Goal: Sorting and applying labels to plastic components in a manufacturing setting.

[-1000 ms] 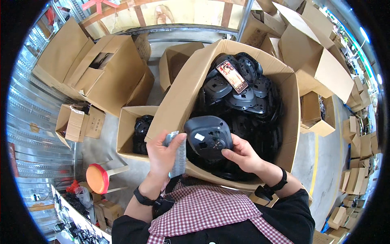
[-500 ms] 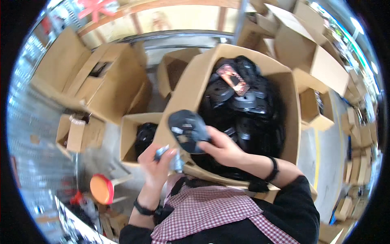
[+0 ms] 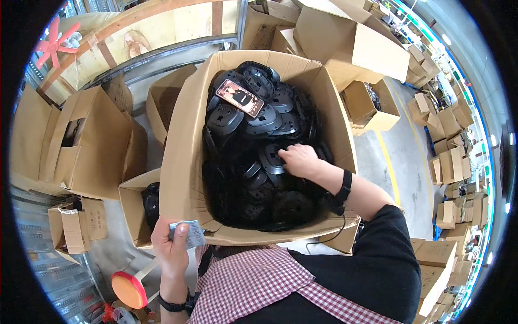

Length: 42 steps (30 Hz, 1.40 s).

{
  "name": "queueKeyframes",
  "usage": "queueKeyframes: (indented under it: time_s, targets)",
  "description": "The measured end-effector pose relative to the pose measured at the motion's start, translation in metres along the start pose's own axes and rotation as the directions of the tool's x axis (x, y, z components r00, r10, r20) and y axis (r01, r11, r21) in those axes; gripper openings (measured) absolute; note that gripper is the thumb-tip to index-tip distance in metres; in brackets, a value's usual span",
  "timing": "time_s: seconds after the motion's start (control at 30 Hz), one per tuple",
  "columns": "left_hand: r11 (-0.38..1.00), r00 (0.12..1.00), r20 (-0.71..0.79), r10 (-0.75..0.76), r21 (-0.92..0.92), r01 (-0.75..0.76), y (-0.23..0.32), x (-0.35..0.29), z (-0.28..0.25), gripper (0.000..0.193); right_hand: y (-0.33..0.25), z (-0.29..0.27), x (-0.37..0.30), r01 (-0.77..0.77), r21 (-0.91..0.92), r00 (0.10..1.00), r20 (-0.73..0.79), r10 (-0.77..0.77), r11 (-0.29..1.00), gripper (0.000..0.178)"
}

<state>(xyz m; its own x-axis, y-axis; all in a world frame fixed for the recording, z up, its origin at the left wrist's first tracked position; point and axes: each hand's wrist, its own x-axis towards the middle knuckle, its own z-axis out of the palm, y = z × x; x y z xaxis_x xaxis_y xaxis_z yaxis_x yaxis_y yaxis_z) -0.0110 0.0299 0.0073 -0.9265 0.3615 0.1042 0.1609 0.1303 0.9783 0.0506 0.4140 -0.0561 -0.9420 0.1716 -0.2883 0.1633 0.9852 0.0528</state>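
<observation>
A large cardboard box in front of me is filled with black plastic shells, rounded and with small cut-outs. My right hand reaches inside, fingers curled and closed at the edge of one black plastic shell near the middle of the pile. Its fingertips are partly hidden. Outside the box's near left corner, my left hand pinches a light blue and white printed sheet or small stack of labels under its thumb; which of the two I cannot tell.
A phone with a lit screen lies on the shells. Open cartons stand left, near left and right. A red-rimmed orange stool is at lower left. A pink fan shows at far left.
My right hand has moved from above the box's left edge, where it held a black shell, down into the pile. My left hand moved left and lower, keeping the blue-white item. The view has shifted.
</observation>
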Motion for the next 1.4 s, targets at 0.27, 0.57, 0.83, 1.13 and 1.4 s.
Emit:
queueKeyframes:
  time_s: [0.27, 0.57, 0.83, 1.13, 1.4]
  targets:
    - [0.994, 0.994, 0.062, -0.095, -0.040, 0.098, 0.017, 0.015, 0.024, 0.022, 0.040, 0.043, -0.009, -0.064, 0.076, 0.847, 0.532, 0.014, 0.995, 0.045]
    - [0.980, 0.985, 0.149, -0.092, -0.162, 0.116, 0.014, 0.014, 0.027, 0.019, -0.019, -0.053, -0.038, 0.119, 0.912, 0.975, -0.033, -0.220, 0.392, 0.021]
    - [0.999, 0.949, 0.313, -0.044, 0.025, 0.038, 0.013, 0.029, 0.037, 0.010, -0.098, -0.072, -0.063, 0.288, 0.886, 0.946, -0.323, -0.036, -0.364, 0.066]
    - [0.996, 0.810, 0.580, 0.083, -0.035, -0.077, -0.010, 0.065, 0.025, 0.009, -0.149, -0.056, -0.136, 0.511, 0.817, 0.804, -0.343, 0.486, -0.267, 0.045]
    - [0.965, 0.475, 0.846, 0.243, -0.160, -0.207, -0.012, 0.053, 0.034, 0.008, -0.283, -0.011, -0.244, 0.616, 0.760, 0.420, -0.093, 0.903, -0.208, 0.044]
